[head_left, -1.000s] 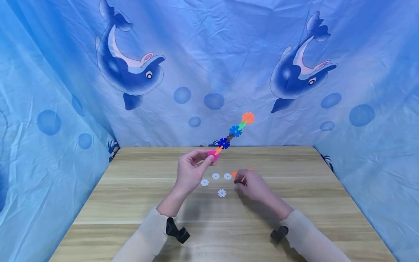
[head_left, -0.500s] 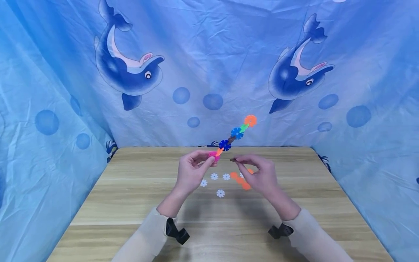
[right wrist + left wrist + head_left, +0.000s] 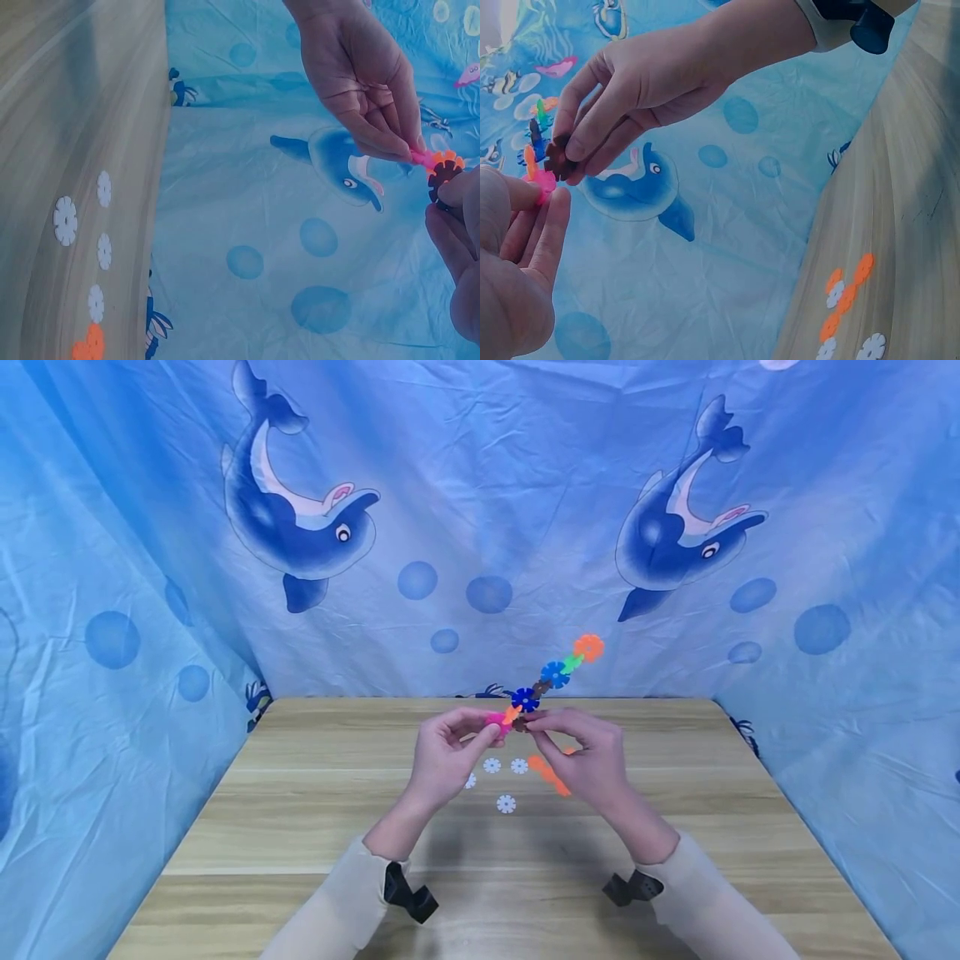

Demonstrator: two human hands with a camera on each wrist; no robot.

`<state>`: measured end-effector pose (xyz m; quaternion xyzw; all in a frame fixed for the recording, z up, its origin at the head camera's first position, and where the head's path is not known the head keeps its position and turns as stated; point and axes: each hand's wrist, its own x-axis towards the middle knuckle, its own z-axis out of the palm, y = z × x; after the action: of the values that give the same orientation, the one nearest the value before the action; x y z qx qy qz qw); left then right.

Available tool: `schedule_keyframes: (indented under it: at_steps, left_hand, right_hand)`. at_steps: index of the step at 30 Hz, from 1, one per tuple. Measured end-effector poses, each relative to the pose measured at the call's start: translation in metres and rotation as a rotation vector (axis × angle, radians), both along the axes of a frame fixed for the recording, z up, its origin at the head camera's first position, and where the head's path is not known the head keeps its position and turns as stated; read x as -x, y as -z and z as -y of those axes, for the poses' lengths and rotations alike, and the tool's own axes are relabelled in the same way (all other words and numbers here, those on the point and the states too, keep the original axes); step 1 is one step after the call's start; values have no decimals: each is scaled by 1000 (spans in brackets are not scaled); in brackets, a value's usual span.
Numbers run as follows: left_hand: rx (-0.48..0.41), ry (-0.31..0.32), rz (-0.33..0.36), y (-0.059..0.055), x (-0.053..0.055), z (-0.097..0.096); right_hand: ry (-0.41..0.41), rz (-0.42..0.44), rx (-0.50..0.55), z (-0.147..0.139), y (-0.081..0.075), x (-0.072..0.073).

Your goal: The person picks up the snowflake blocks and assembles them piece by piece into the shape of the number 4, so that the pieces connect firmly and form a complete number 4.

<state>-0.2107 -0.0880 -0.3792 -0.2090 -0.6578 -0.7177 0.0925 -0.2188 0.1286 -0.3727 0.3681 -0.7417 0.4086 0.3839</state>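
nearest: 2 pale fabric sleeves (image 3: 333, 897) w/ black wrist-worn devices (image 3: 411, 893), forearms angling in fr. both sides.

still loose on the wood-grain surface (image 3: 300, 852): 4 flat white notched discs (image 3: 506, 804) in head view, 1 part-hidden by the left fingers; left wrist view shows a 5th btwn the flat orange notched discs (image 3: 830, 328), approx 4 of those, 3 in a row; can't tell if that row is linked.

above: left grip (image 3: 447, 756) pinches a pink notched disc (image 3: 497, 725), thumb vs. fingers; right grip (image 3: 592, 758) pinches a brown notched disc (image 3: 521, 725) by its edge, held right beside the pink 1, wrists apart, fingertips close. can't tell if brown is slotted in.

done so far: 7 pcs linked as a multicolored plastic chain (image 3: 555, 674), pink (near end), orange, dk blue, brown, lt blue, green, orange (far end), tilted up & away to the right.

farthest: blue fabric backdrop (image 3: 450, 443) w/ printed dolphins.
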Motion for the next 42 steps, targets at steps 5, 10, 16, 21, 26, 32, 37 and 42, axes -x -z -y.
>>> schedule_keyframes:
  at_steps: [5, 10, 16, 21, 26, 32, 37, 42]
  left_hand:
    - [-11, 8, -4, 1, 0, -1]
    - [-21, 18, -19, 2, 0, -2]
    - [-7, 22, -23, 4, 1, -4]
    - [3, 32, -18, 3, 2, -5]
    - [15, 32, -8, 3, 1, -5]
    - [62, 17, -13, 2, 1, -3]
    - [78, 13, -35, 0, 0, -3]
    - [56, 26, -59, -3, 1, -3]
  right_hand:
    - [-3, -8, -4, -1, 1, 0]
    - [17, -22, -14, -2, 2, -1]
    - [50, -87, -52, -2, 4, -1]
    - [32, -117, -68, -3, 4, -1]
    - [-1, -136, -77, -5, 3, -1]
    - [-26, -189, -117, -7, 3, 0]
    - [-19, -261, -163, -7, 2, 0]
    - [-31, -288, -148, -7, -2, 1]
